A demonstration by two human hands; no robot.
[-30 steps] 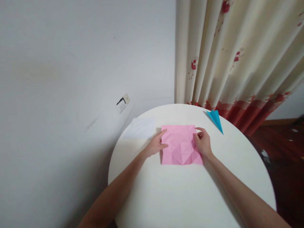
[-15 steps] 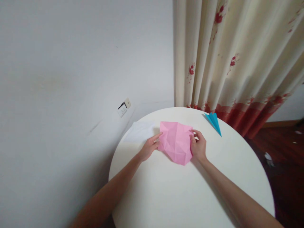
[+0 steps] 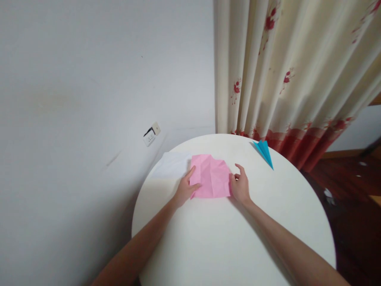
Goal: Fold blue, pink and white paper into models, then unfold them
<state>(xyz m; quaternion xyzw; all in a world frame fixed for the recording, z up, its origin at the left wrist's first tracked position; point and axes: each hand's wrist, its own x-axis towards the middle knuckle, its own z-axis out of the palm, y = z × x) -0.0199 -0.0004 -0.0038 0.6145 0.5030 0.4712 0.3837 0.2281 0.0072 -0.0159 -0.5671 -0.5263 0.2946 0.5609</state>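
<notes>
A creased pink paper sheet (image 3: 210,177) lies flat on the round white table (image 3: 232,242), just above the middle of the frame, and it sits squarely between the two hands. The left hand (image 3: 185,187) touches its left edge, fingers spread fairly wide and laid along that side with the thumb on the paper. The right hand (image 3: 240,185) meets the right edge, fingers loosely curled and narrow, the thumb and forefinger seeming to pinch the margin; how firmly is hard to tell. Both hands are equally near, one at each side, so the sheet's wider span runs left to right between them. The paper is thin and matte, roughly rectangular, its top edge uneven, its surface crossed by many fold lines that catch the light as shallow facets. A plain white sheet (image 3: 172,165) lies just beside it to the left, partly over the table's rim. A blue folded paper plane (image 3: 264,152), sharp and narrow, rests well apart toward the upper right, near the floral curtain (image 3: 285,71)
</notes>
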